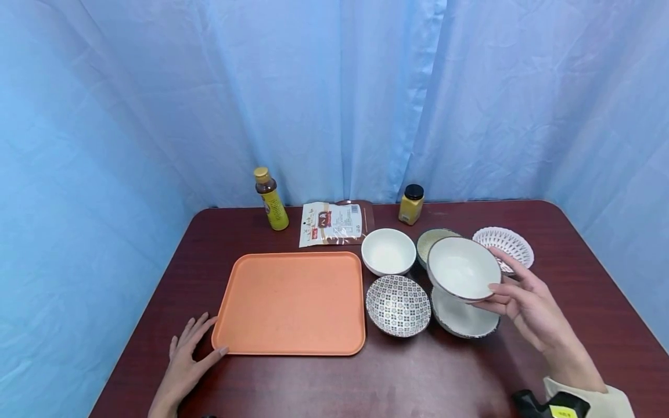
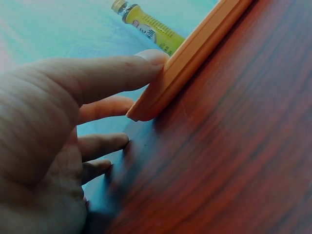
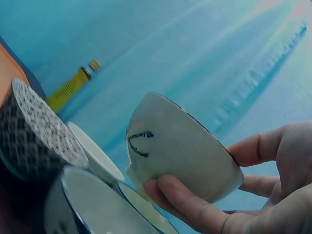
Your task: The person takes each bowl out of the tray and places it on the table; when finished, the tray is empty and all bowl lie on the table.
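My right hand (image 1: 530, 305) grips a white bowl (image 1: 464, 268) with a thin dark rim by its right side. The thumb is at the rim and the other fingers lie under the wall. In the right wrist view this bowl (image 3: 180, 146) is tilted, with a small dark green mark on its outside. Below it in the head view are another white bowl (image 1: 465, 313) with a dark rim and a greenish bowl (image 1: 430, 239), both partly covered. My left hand (image 1: 184, 361) rests at the near left corner of an orange tray (image 1: 292, 305), its thumb touching the rim and its fingers spread.
Left of the held bowl stand a plain white bowl (image 1: 388, 251) and a patterned bowl (image 1: 398, 306). A white woven basket (image 1: 504, 247) sits at the right. Along the back are a yellow-labelled bottle (image 1: 273, 203), a printed food packet (image 1: 334, 224) and a black-lidded jar (image 1: 411, 205).
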{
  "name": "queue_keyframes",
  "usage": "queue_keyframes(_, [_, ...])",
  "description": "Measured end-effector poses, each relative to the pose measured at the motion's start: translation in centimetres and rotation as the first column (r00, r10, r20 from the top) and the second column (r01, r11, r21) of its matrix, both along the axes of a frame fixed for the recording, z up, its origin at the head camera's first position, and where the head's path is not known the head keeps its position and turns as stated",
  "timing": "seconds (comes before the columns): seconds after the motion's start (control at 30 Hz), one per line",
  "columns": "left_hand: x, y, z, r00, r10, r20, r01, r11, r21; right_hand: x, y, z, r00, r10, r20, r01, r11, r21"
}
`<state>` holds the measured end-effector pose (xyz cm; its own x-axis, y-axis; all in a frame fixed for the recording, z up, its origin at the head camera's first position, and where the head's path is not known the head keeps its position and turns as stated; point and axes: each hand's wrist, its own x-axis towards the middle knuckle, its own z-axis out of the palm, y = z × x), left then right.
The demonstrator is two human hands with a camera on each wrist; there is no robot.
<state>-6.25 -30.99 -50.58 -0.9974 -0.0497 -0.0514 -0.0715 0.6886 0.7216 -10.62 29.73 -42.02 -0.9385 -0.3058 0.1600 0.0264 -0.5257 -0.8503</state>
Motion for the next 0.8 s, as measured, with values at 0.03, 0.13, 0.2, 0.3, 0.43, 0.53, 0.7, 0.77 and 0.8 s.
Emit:
queue_keyframes(0.03, [0.0,0.0,0.0,1.0,0.001,0.002,-0.001,1.0,0.0,0.1,0.5,-0.2,1.0,-0.002,-0.006,0.001,1.0,-0.01])
queue_keyframes(0.13, [0.1,0.0,0.0,1.0,0.003,0.008,-0.003,1.0,-0.004,0.5,2.2,-0.7,1.0,-0.002,-0.018,0.001,0.999,-0.054])
queue_keyframes(0.2, [0.1,0.0,0.0,1.0,0.003,0.011,-0.003,1.0,-0.007,0.9,3.4,-1.0,1.0,-0.004,-0.021,0.002,0.996,-0.089])
queue_keyframes(0.3, [0.0,0.0,0.1,1.0,0.007,0.016,-0.007,1.0,-0.011,1.5,5.0,-1.5,1.0,-0.015,-0.021,0.012,0.99,-0.137])
queue_keyframes(0.43, [0.0,0.0,0.1,1.0,0.008,0.015,-0.008,1.0,-0.01,2.3,6.7,-2.1,0.998,-0.061,-0.004,0.06,0.984,-0.171])
queue_keyframes(0.53, [0.0,0.0,0.2,1.0,0.005,0.01,-0.005,1.0,-0.007,2.8,7.7,-2.5,0.993,-0.112,0.018,0.114,0.979,-0.17])
queue_keyframes(0.7, [0.0,0.1,0.2,1.0,0.004,0.007,-0.004,1.0,-0.008,3.7,9.2,-3.6,0.987,-0.156,0.044,0.162,0.967,-0.197])
queue_keyframes(0.77, [0.0,0.1,0.2,1.0,0.005,0.005,-0.005,1.0,-0.01,4.1,9.7,-4.1,0.983,-0.175,0.051,0.181,0.961,-0.21])
queue_keyframes(0.8, [0.0,0.1,0.2,1.0,0.006,0.006,-0.006,1.0,-0.01,4.3,9.9,-4.4,0.98,-0.19,0.057,0.198,0.957,-0.213])
